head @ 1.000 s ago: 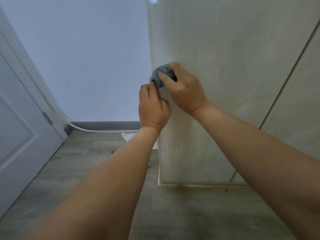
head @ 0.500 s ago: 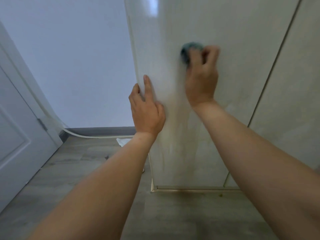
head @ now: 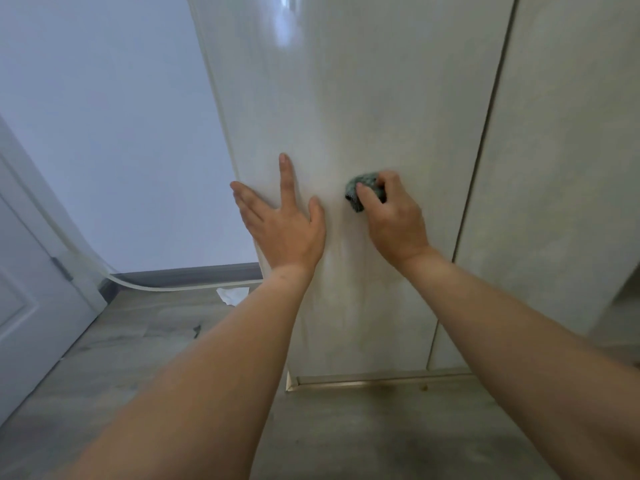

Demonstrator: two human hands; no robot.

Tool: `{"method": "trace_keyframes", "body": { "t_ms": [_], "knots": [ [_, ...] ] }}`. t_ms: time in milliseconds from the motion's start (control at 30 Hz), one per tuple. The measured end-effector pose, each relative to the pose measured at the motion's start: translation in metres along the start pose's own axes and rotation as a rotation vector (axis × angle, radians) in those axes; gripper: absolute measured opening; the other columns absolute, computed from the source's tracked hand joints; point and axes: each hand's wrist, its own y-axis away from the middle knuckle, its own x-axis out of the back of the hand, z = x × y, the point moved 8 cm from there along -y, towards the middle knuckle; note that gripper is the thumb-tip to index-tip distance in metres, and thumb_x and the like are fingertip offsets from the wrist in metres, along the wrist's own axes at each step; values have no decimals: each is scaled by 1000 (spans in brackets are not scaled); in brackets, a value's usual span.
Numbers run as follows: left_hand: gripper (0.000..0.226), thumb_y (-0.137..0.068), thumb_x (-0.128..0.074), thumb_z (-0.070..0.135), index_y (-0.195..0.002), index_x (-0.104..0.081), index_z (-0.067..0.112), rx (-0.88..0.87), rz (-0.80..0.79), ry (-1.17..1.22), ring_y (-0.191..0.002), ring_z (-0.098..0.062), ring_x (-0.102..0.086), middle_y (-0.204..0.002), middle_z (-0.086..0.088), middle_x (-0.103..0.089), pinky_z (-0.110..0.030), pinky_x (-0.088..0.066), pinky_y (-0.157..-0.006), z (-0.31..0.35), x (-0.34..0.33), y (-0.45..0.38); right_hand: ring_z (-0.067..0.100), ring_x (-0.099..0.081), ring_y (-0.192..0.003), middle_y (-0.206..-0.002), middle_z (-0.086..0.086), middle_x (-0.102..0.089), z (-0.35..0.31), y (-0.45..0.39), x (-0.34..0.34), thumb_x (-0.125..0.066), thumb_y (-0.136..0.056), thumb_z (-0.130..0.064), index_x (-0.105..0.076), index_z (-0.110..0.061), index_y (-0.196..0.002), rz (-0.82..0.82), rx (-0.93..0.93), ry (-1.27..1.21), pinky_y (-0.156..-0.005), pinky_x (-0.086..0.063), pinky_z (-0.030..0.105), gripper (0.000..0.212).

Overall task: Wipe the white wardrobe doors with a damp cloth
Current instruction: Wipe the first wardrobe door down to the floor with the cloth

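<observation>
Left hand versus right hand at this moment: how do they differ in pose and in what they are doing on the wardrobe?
The left hand lies flat with fingers spread and holds nothing; the right hand is curled round a bunched green cloth. The left hand sits by the wardrobe door's left edge; the right hand sits nearer the seam between doors. Both are at similar height on the same door.
</observation>
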Motion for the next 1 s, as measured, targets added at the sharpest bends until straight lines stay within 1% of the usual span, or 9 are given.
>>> {"method": "trace_keyframes", "body": {
  "t_ms": [67, 167, 233, 433, 567, 700, 800, 933, 1000],
  "knots": [
    [74, -93, -44, 54, -153, 0, 53, 7, 15, -6, -150, -45, 4, -159, -32, 14, -56, -14, -121, 1, -2, 0, 34, -56, -77, -110, 16, -51, 21, -13, 6, -61, -89, -7, -63, -9, -111, -22, 59, 45, -51, -51, 38, 22],
    [72, -94, -43, 54, -153, -1, 53, 12, 31, -12, -150, -45, 3, -159, -31, 14, -56, -13, -121, -1, -5, 0, 30, -55, -84, -107, 21, -53, 81, -67, 60, -43, -90, -7, -63, -5, -111, 307, -370, 51, -64, -47, 36, 29],
    [71, -94, -43, 54, -153, -3, 53, 14, 45, -30, -149, -45, 1, -159, -32, 12, -55, -14, -121, -2, -6, 0, 31, -55, -83, -105, 24, -53, 97, -66, 66, -38, -90, -9, -60, -2, -108, 404, -484, 73, -60, -47, 38, 29],
    [70, -94, -42, 52, -152, -4, 53, 2, 59, -41, -149, -45, -2, -160, -31, 10, -56, -17, -120, -4, -7, 0, 35, -54, -73, -109, 16, -44, 50, 25, 6, -52, -91, -10, -56, -6, -108, -34, -62, 72, -48, -51, 41, 17],
    [70, -95, -43, 42, -153, -4, 51, -8, 72, -24, -149, -41, -7, -162, -25, 8, -55, -20, -117, -10, -4, 3, 34, -55, -89, -111, 23, -50, 112, 3, 50, -47, -87, -3, -56, 3, -106, 395, -681, 17, -67, -50, 40, 22],
    [73, -94, -42, 20, -159, -8, 23, -53, 92, 34, -147, -38, -16, -162, -23, -7, -51, -23, -119, -25, 4, 1, 30, -52, -76, -104, 1, -52, 31, 32, -8, -48, -96, -14, -55, -7, -112, 22, -364, -2, -57, -54, 42, 19],
    [71, -89, -40, 0, -156, -17, 7, -57, 119, 104, -139, -34, -30, -154, -18, -26, -44, -34, -114, -40, 17, 1, 34, -53, -70, -97, 14, -53, -31, 8, -30, -62, -91, -10, -60, -9, -104, -130, 24, -31, -47, -50, 39, 13],
    [67, -89, -39, -8, -154, -26, 5, -67, 88, 106, -122, -28, -45, -138, -12, -41, -33, -42, -101, -64, 24, -2, 26, -52, -77, -100, 14, -54, -41, -73, -7, -58, -89, -5, -64, -8, -106, 124, -150, -74, -54, -37, 28, 18],
    [64, -92, -41, -6, -153, -31, 8, -70, 44, 106, -115, -25, -49, -133, -9, -44, -32, -44, -96, -75, 23, -1, 20, -51, -78, -98, 6, -56, -49, -56, -26, -58, -93, -13, -63, -12, -106, 68, -166, -129, -58, -39, 28, 14]
  ]
}}
